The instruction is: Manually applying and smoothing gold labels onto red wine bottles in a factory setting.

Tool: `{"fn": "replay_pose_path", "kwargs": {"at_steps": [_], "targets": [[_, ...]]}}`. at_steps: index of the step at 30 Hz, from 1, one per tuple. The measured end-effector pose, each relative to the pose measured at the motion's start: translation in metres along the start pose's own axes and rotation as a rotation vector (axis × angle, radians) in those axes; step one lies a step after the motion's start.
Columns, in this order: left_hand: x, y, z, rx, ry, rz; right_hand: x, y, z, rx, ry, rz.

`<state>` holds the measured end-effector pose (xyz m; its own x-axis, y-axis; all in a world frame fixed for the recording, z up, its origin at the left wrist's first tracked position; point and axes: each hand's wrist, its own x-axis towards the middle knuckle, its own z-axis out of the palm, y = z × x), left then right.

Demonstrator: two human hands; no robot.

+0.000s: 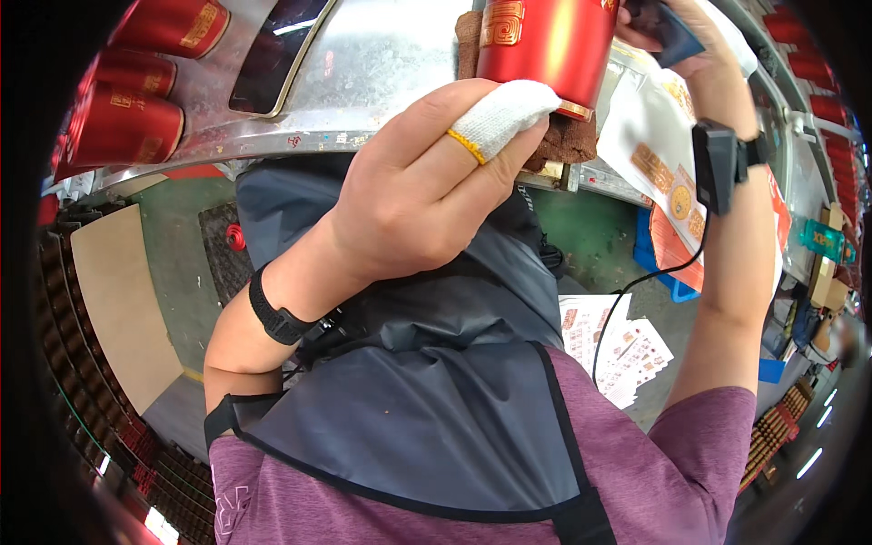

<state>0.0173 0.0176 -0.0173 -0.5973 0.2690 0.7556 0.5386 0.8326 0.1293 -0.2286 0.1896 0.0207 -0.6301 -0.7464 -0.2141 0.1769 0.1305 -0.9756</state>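
Resting at the near end of a red can, the left hand has curled fingers and a white finger cover, perhaps worn to spare the shiny surface; whether it firmly grips the can cannot be told. The right hand is closed around a dark blue flat piece beside the can. A brown cloth lies beneath, likely as padding. The can sits just beyond the left hand, to the left of the right one.

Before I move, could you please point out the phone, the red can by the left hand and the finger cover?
Phone (pixel 279 57), head view: middle of its screen.
Red can (pixel 549 53), head view: its shiny side.
Finger cover (pixel 503 118), head view: its white cloth.
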Motion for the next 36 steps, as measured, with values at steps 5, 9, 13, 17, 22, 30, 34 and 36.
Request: {"fn": "replay_pose_path", "kwargs": {"at_steps": [5,9,13,17,22,30,34,36], "targets": [[0.003,-0.001,0.001,-0.036,-0.004,0.009,0.004,0.029,-0.013,0.163,0.106,0.071],[0.002,-0.002,-0.002,-0.008,-0.021,0.013,-0.005,-0.016,0.039,-0.302,0.273,-0.022],[0.006,-0.004,-0.001,0.017,-0.019,0.058,-0.012,-0.041,0.049,-0.518,0.100,-0.342],[-0.004,-0.008,0.003,-0.018,0.042,-0.018,-0.020,-0.031,0.054,-0.497,0.366,0.099],[-0.009,-0.009,0.002,-0.056,0.054,-0.065,-0.023,-0.028,0.049,-0.335,0.316,0.072],[0.000,-0.004,0.003,-0.056,0.020,-0.010,-0.039,-0.033,0.079,-0.227,0.278,-0.125],[0.004,-0.001,-0.001,0.013,-0.024,0.016,-0.019,-0.028,0.064,-0.363,0.120,-0.296],[0.000,-0.003,0.000,0.009,-0.021,0.010,-0.010,-0.021,0.049,-0.422,0.112,-0.337]]}}
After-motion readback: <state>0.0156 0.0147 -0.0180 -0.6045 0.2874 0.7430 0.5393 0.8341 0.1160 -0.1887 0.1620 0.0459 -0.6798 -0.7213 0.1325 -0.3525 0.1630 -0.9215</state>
